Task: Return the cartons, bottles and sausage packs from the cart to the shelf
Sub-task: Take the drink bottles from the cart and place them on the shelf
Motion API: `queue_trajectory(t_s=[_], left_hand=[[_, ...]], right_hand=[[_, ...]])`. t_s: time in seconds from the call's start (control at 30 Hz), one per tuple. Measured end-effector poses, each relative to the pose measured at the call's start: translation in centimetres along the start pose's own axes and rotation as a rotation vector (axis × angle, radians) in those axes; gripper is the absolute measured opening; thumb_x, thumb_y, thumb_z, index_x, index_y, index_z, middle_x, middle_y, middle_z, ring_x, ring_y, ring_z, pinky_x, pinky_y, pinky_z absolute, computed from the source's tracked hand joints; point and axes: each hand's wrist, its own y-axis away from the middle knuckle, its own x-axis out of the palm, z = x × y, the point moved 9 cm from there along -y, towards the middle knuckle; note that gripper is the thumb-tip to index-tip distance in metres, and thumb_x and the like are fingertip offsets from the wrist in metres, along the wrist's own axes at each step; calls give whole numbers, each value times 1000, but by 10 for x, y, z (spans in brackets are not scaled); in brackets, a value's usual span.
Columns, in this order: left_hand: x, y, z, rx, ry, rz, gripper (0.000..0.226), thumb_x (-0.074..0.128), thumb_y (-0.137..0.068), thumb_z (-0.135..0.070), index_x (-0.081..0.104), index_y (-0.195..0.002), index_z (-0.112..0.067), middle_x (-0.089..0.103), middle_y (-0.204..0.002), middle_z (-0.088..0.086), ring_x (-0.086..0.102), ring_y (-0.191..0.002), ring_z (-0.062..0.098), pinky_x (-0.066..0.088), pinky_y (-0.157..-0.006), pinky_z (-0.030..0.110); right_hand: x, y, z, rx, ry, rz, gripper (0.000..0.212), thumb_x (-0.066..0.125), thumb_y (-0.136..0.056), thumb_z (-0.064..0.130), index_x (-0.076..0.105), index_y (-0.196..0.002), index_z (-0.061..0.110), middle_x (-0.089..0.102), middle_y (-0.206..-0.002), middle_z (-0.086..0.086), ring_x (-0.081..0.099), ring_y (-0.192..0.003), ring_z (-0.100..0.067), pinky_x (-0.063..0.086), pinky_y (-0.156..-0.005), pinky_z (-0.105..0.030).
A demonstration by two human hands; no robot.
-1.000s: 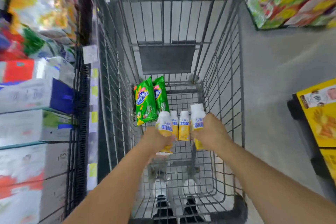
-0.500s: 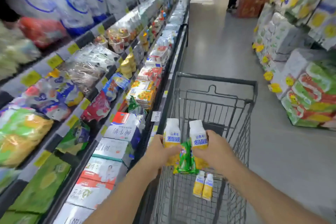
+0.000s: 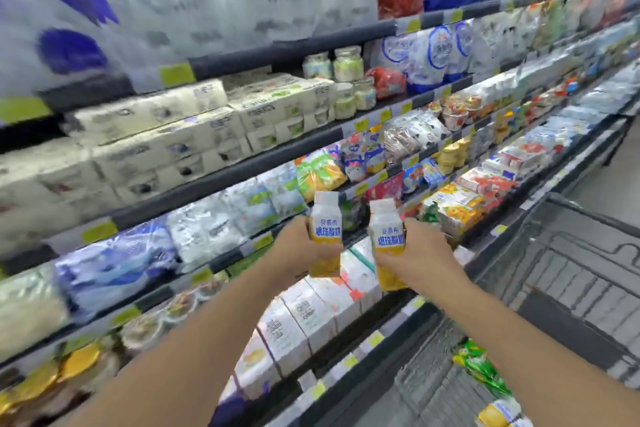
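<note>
Hands are raised side by side before the shelf (image 3: 242, 172): the left hand (image 3: 294, 250) has its grip closed round the left bottle (image 3: 325, 236), and the right hand (image 3: 420, 258) has its grip closed round the right bottle (image 3: 388, 243), both white-and-yellow bottles upright and just apart. White cartons (image 3: 311, 315) stand in a row on the lower shelf level beneath the hands. The cart (image 3: 571, 288) sits at the right, with a green sausage pack (image 3: 481, 367) and another bottle (image 3: 500, 414) lying inside it.
</note>
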Motion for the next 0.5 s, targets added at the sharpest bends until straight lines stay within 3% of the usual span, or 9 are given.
queue_trajectory(t_s=[0.07, 0.23, 0.37, 0.5], left_hand=[[-51, 21, 15, -11, -8, -123, 34, 87, -74, -20, 64, -98, -17, 74, -96, 7, 71, -81, 18, 61, -76, 36], [-159, 79, 66, -63, 25, -304, 36, 86, -74, -14, 59, -99, -10, 72, -85, 5, 68, -59, 4, 57, -53, 19], [-238, 133, 115, -108, 26, -413, 47, 90, -68, -23, 65, -107, -14, 75, -99, 4, 71, -86, 16, 59, -76, 32], [-312, 197, 165, -140, 75, -506, 46, 90, -69, -19, 62, -106, -17, 74, -99, 3, 72, -89, 18, 60, -81, 37]], right_hand=[[24, 4, 43, -93, -10, 50, 33, 74, -75, 37, 55, -97, 20, 62, -89, -1, 61, -77, -16, 48, -59, -33], [76, 25, 146, -273, 8, 103, 31, 75, -74, 35, 56, -94, 19, 61, -85, 2, 58, -75, -16, 48, -59, -31], [129, 48, 223, -362, -2, 157, 38, 73, -69, 43, 57, -98, 22, 65, -89, 2, 64, -80, -19, 56, -72, -40], [188, 90, 309, -472, -42, 220, 37, 76, -72, 37, 57, -99, 21, 65, -90, 3, 63, -81, -17, 51, -65, -33]])
